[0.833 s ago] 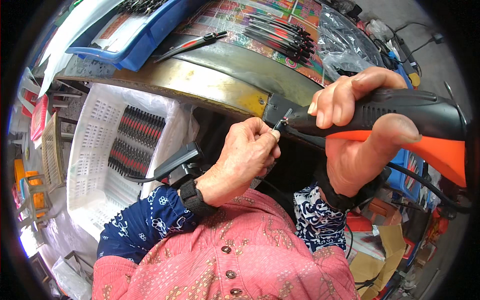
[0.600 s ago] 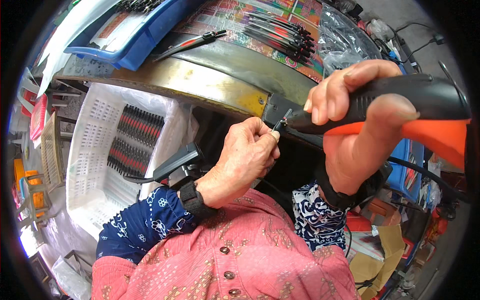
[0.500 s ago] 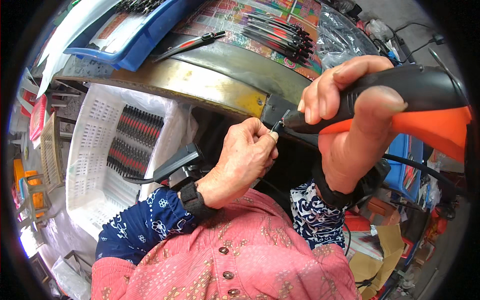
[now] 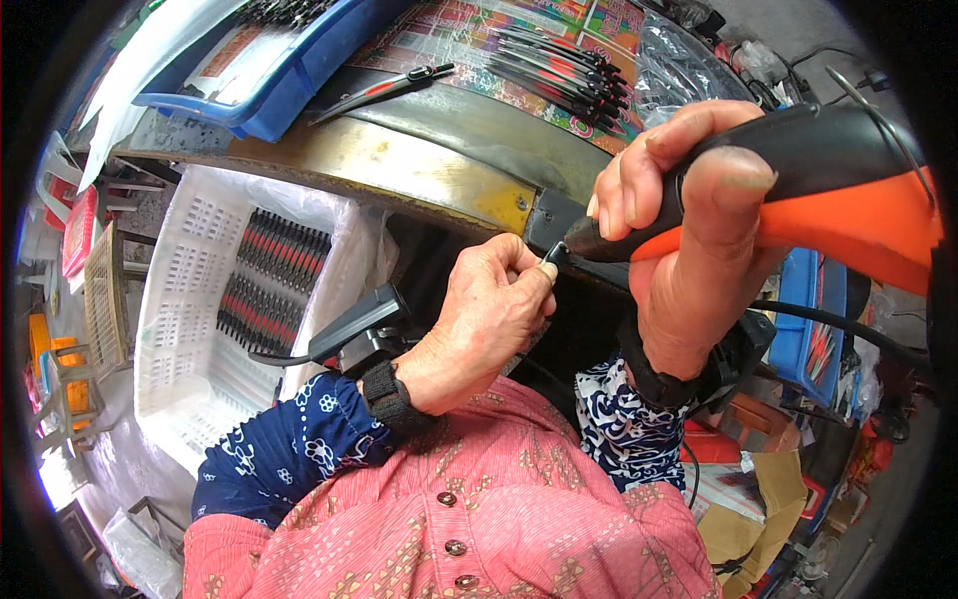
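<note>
My left hand pinches a small black piece between thumb and fingertips, just in front of the bench edge. The rest of that piece is hidden by the fingers. In my right hand lies a black-and-orange electric screwdriver, its body slanting down to the left. The fingers wrap over its top, and the thumb lies along the near side. Its dark nose meets the small piece, or comes very close; the contact point is too small to tell.
A metal-edged bench runs across ahead, bearing a blue tray, one slim black-and-red pointed tool and a bundle of similar tools. At left a white plastic crate holds rows of them. A blue bin stands right.
The screwdriver has tilted, and its nose has come down to the small piece, covering the thin metal bit seen before. My right hand shifted slightly left and up; my left hand stays put.
</note>
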`<action>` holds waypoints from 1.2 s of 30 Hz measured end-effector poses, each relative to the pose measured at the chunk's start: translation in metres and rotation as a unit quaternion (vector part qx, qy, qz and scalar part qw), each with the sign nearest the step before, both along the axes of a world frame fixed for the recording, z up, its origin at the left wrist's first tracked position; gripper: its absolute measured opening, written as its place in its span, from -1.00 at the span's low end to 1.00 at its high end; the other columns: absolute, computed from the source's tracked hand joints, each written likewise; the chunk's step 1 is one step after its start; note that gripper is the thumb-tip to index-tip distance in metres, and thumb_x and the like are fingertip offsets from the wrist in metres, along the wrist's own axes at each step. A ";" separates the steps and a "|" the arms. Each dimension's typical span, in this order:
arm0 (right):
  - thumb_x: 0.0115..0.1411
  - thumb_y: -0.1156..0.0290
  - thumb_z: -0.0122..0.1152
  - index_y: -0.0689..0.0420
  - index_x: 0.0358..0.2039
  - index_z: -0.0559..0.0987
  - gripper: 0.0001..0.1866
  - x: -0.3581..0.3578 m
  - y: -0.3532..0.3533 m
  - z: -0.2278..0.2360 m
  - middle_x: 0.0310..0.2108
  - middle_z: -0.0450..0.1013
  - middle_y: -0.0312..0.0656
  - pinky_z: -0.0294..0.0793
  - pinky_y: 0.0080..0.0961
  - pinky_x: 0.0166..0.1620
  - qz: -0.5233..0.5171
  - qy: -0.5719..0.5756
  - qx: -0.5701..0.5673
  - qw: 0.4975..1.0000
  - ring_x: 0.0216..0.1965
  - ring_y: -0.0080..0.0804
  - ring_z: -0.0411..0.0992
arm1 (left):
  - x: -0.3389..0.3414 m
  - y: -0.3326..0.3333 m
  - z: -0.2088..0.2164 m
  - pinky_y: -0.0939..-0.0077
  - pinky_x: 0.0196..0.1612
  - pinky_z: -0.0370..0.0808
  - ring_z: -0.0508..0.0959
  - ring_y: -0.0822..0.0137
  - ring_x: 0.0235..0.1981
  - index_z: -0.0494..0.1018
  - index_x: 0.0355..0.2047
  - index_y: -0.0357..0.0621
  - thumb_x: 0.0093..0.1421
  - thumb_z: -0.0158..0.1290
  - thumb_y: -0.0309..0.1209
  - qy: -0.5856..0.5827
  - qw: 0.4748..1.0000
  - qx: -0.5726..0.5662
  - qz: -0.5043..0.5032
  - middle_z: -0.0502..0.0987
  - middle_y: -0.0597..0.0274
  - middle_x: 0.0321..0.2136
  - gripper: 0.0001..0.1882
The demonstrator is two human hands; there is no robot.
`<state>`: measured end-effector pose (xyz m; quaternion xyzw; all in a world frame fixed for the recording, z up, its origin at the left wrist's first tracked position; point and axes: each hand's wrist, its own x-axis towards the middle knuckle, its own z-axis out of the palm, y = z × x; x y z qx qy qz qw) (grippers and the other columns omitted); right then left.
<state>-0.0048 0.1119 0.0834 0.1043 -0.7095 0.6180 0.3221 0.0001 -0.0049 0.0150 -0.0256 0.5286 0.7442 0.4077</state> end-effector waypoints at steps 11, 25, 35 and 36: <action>0.00 -0.13 0.25 0.26 -0.37 0.34 -0.38 0.012 0.003 0.002 -0.69 0.25 -0.24 0.31 -0.54 -0.52 -0.007 -0.008 -0.017 1.000 -0.67 -0.49 0.26 | 0.003 0.005 -0.004 0.71 -0.69 0.06 0.15 0.61 -0.71 0.26 -0.44 -0.15 0.20 -0.05 -0.40 0.045 0.999 -0.024 -0.004 0.32 0.38 -0.65 -0.86; -0.03 -0.33 0.05 0.11 -0.30 0.31 -0.32 0.041 0.019 0.007 -0.64 0.22 -0.34 0.30 -0.51 -0.43 0.017 0.031 -0.137 0.990 -0.62 -0.52 0.24 | -0.026 -0.017 -0.002 0.72 -0.56 0.30 0.34 0.64 -0.60 0.37 -0.34 -0.26 0.03 0.09 -0.57 0.474 0.866 -0.154 0.053 0.42 0.38 -0.63 -0.83; -0.02 -0.24 0.16 0.13 -0.32 0.28 -0.35 0.044 0.029 0.001 -0.65 0.23 -0.33 0.32 -0.54 -0.46 -0.001 0.021 -0.131 0.991 -0.63 -0.53 0.26 | -0.119 -0.046 -0.004 0.28 -0.31 0.40 0.49 0.11 -0.37 0.47 -0.39 -0.08 -0.02 0.15 -0.38 0.705 0.534 -0.451 0.119 0.46 0.18 -0.48 -0.83; -0.02 -0.24 0.17 0.14 -0.32 0.28 -0.35 0.044 0.030 0.001 -0.65 0.23 -0.33 0.33 -0.55 -0.45 0.000 0.021 -0.136 0.991 -0.63 -0.53 0.26 | -0.124 -0.047 -0.006 0.28 -0.30 0.40 0.48 0.11 -0.35 0.47 -0.39 -0.08 -0.03 0.15 -0.38 0.712 0.523 -0.456 0.114 0.46 0.18 -0.47 -0.83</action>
